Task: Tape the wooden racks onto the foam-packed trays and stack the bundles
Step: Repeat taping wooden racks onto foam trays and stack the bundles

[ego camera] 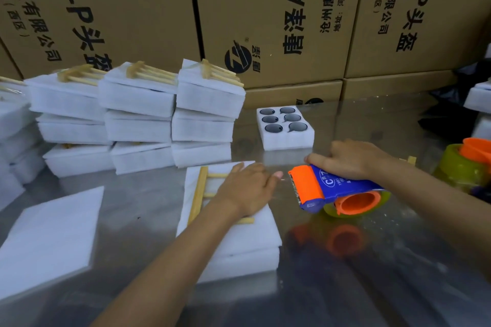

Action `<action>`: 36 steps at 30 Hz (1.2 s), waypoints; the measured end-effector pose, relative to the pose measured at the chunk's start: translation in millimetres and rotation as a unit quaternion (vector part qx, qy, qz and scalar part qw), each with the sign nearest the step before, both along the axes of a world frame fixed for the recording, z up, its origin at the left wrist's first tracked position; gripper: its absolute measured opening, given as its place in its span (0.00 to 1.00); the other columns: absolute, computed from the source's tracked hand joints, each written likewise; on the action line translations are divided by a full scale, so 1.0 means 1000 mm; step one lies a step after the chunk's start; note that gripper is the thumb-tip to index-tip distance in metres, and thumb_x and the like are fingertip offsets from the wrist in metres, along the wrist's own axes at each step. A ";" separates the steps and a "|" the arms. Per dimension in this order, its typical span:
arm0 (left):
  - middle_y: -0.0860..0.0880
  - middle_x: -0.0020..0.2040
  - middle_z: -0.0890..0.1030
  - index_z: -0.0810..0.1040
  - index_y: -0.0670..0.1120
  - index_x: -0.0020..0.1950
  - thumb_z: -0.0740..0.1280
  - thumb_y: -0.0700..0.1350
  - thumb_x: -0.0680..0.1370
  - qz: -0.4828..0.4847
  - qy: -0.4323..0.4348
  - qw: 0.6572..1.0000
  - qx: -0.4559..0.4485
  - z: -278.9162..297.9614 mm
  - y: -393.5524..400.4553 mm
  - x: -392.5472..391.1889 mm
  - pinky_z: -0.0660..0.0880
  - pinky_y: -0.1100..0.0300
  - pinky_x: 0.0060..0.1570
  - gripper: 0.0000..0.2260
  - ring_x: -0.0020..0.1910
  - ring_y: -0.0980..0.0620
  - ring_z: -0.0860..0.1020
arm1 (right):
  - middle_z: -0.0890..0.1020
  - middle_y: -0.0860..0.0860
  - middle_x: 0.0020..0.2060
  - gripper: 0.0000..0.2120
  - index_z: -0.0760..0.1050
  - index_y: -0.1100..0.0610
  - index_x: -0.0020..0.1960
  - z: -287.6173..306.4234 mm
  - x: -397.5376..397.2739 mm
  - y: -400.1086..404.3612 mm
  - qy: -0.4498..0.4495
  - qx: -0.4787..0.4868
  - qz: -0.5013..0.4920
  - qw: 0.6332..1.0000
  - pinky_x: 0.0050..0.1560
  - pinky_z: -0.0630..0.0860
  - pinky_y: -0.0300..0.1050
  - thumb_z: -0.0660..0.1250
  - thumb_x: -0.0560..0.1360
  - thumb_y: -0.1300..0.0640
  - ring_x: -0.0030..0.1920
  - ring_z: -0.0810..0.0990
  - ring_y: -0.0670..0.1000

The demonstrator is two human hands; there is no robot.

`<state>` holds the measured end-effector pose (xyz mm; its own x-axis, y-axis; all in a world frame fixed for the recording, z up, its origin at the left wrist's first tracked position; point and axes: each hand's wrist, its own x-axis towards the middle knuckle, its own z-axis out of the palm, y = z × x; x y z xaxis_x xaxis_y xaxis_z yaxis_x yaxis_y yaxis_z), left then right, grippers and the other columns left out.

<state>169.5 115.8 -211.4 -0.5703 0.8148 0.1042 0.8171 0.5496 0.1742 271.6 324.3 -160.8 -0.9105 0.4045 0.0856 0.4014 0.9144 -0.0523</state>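
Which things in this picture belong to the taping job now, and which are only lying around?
In use:
- pale wooden rack, under the flat left hand
- white foam-packed tray bundle beneath it
- blue and orange tape dispenser, gripped by the right hand
- stacks of finished white bundles

Lying about:
- loose white foam sheet
- white foam block with six round holes
- brown cardboard boxes
- second orange and green tape dispenser

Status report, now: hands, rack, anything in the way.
Left hand flat on wooden rack, pinning it to foam-packed tray. Right hand grips tape dispenser beside the tray. Nothing blocking.
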 end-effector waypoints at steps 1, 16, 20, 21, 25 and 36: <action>0.44 0.69 0.74 0.74 0.48 0.71 0.45 0.55 0.85 -0.002 0.000 1.000 0.004 -0.002 0.001 -0.001 0.50 0.50 0.75 0.24 0.74 0.50 0.64 | 0.76 0.47 0.33 0.29 0.73 0.51 0.36 0.001 0.002 0.002 -0.008 -0.002 0.000 1.000 0.33 0.63 0.45 0.51 0.74 0.27 0.35 0.75 0.47; 0.46 0.61 0.79 0.71 0.46 0.65 0.54 0.49 0.84 -0.007 0.049 0.999 0.022 0.011 0.010 0.012 0.53 0.47 0.75 0.14 0.65 0.47 0.74 | 0.78 0.47 0.33 0.31 0.74 0.52 0.38 -0.007 0.026 0.047 -0.028 0.076 -0.061 0.995 0.36 0.66 0.43 0.51 0.72 0.26 0.35 0.76 0.47; 0.46 0.58 0.82 0.79 0.48 0.59 0.57 0.47 0.81 -0.026 -0.071 0.996 0.047 0.020 0.030 0.021 0.73 0.53 0.59 0.13 0.58 0.44 0.78 | 0.73 0.46 0.33 0.29 0.69 0.50 0.36 -0.009 0.019 0.040 -0.044 0.095 -0.071 0.992 0.42 0.70 0.45 0.50 0.72 0.25 0.35 0.73 0.47; 0.47 0.56 0.83 0.80 0.48 0.54 0.58 0.49 0.81 -0.024 -0.111 0.992 0.047 0.018 0.034 0.022 0.75 0.52 0.57 0.13 0.56 0.44 0.78 | 0.72 0.46 0.32 0.29 0.68 0.50 0.36 -0.010 0.019 0.039 -0.045 0.095 -0.072 0.992 0.43 0.71 0.46 0.50 0.71 0.25 0.36 0.73 0.48; 0.54 0.45 0.83 0.83 0.49 0.46 0.65 0.52 0.77 -0.018 -0.139 0.989 0.054 0.009 0.038 0.019 0.74 0.58 0.45 0.09 0.48 0.51 0.78 | 0.71 0.47 0.32 0.28 0.65 0.50 0.35 -0.008 0.017 0.026 -0.038 0.119 -0.077 0.989 0.44 0.72 0.46 0.51 0.72 0.26 0.38 0.73 0.50; 0.55 0.31 0.75 0.82 0.44 0.44 0.69 0.42 0.79 -0.091 -0.302 0.911 0.266 0.013 0.026 0.022 0.70 0.67 0.35 0.05 0.31 0.59 0.73 | 0.81 0.50 0.41 0.23 0.72 0.52 0.37 -0.020 -0.002 -0.013 0.047 0.191 -0.168 0.966 0.34 0.62 0.42 0.54 0.76 0.36 0.44 0.79 0.53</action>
